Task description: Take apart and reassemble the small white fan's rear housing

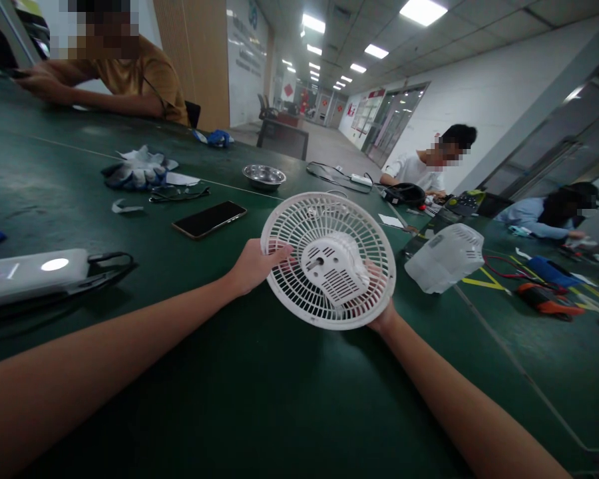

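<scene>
A round white fan grille with a slotted motor housing at its centre is held up above the green table, its housing side towards me. My left hand grips the rim at the left, thumb lying over the ribs. On the right, my right hand supports the grille from behind; its fingers show through the ribs and are partly hidden. A translucent white plastic housing lies on the table just right of the grille.
Left of the grille are a smartphone, eyeglasses, gloves and a white device. A metal bowl stands beyond. An orange-and-black tool lies right. Several people sit around the table, including one in a brown shirt.
</scene>
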A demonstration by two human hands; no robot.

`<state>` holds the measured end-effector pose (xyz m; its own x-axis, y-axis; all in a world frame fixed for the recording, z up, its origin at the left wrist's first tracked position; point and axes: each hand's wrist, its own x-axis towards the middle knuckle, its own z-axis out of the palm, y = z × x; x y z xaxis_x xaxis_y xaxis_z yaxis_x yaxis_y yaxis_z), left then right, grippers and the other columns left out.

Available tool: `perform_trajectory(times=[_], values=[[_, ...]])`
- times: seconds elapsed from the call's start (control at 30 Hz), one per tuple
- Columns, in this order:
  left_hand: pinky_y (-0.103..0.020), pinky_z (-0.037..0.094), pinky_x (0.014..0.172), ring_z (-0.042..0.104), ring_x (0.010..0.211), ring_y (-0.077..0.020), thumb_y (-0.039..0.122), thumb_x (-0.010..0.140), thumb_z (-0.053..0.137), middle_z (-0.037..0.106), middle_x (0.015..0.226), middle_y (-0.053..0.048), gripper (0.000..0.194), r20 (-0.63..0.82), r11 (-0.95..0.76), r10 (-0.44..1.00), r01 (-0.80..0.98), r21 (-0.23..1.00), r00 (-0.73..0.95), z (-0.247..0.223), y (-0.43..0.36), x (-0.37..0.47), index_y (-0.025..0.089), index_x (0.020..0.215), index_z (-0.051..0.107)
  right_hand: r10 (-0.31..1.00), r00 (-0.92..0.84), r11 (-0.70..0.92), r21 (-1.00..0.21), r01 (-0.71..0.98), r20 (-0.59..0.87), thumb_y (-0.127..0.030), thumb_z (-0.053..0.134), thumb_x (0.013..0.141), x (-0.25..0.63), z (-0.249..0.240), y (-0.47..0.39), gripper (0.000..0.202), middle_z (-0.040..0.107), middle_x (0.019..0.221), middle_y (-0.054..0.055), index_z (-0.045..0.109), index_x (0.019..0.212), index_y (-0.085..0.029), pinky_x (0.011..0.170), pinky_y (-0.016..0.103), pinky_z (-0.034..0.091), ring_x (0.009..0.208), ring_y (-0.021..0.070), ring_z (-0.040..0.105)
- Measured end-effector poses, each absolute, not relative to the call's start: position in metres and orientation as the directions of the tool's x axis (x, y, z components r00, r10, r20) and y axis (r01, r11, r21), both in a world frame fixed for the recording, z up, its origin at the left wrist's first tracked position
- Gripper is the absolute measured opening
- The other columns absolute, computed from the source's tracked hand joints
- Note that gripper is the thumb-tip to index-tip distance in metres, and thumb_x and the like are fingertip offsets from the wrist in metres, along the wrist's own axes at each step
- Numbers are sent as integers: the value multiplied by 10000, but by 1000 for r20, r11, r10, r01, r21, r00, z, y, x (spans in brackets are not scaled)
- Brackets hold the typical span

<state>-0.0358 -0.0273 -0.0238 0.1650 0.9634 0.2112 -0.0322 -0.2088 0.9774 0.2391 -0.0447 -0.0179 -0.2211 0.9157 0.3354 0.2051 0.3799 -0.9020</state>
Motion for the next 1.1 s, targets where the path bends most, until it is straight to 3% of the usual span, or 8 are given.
perform_trajectory(times=[0.13,0.27,0.4,0.53,0.6,0.67,0.93,1.1], values=[[-471,674,770,785,788,-264,439,835,810,809,893,-77,296,157,-163,980,40,986,122,-24,-26,-39,174,953,753,949,-285,143,-990,11,134,-701,610,851,241,-10,-46,434,678,639,3,694,909,-279,587,411,615,634,238,690],[-439,669,695,768,693,-253,458,817,822,792,790,-65,304,163,-177,979,112,978,124,-23,-27,-38,168,885,758,956,-291,13,-994,-105,44,-598,725,798,238,-8,-50,424,750,862,2,642,1072,-284,698,408,642,747,223,716],[-425,670,689,776,691,-250,429,802,835,799,795,-55,263,131,-138,990,157,978,55,-19,-31,-35,187,873,761,999,-19,30,-991,-134,33,-533,773,755,250,-12,-36,598,738,976,4,544,1250,-286,789,420,635,814,221,722],[-430,665,635,777,688,-272,386,793,848,799,775,-60,232,70,-72,997,175,982,17,-18,-32,-34,182,864,763,910,280,222,-929,297,307,-538,753,744,298,-12,-14,835,707,1027,22,404,1455,-274,770,430,603,784,227,687],[-430,663,623,776,692,-269,375,812,840,799,772,-51,218,19,-22,1000,176,984,15,-17,-32,-34,184,881,762,828,261,224,-718,659,497,-459,779,708,326,-10,-8,783,682,1133,70,497,1407,-247,915,482,559,947,272,664],[-424,663,628,775,701,-251,346,837,827,799,770,-24,187,-21,17,1000,159,987,22,-16,-32,-33,190,910,753,788,228,139,-527,839,572,-387,754,709,348,-10,-4,714,637,1228,110,540,1373,-237,1024,528,494,1121,324,605],[-404,656,644,770,724,-220,241,887,781,787,777,2,108,-59,56,998,139,989,15,-10,-36,-30,169,959,743,801,236,3,-398,917,551,-353,713,738,364,-17,5,618,561,1196,139,543,1317,-220,1070,543,439,1181,352,541],[-448,667,677,775,738,-235,278,871,809,795,786,11,128,-61,57,998,129,990,32,-13,-34,-33,190,934,740,453,341,-53,-357,932,823,-345,711,737,386,4,1,669,452,1451,184,498,1358,-218,1168,603,319,1409,379,391]])
